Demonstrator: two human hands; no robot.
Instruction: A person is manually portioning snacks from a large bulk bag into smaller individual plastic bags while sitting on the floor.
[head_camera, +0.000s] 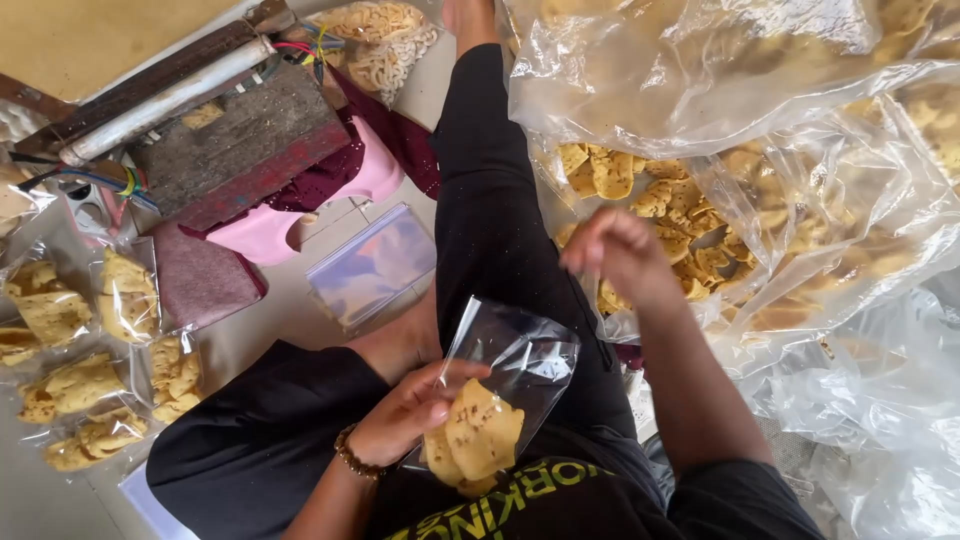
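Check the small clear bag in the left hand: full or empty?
Partly filled. The small bag, held by the left hand, has a few yellow crackers at its lower end; the rest of it is clear and empty.

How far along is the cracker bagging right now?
Done: several filled small bags lie on the floor at the left. In hand: the left hand holds an open clear bag with a few crackers already in it, while the right hand hangs above it, fingers pinched. Left: the big plastic sack holds many loose crackers, and empty flat bags wait by the knee.
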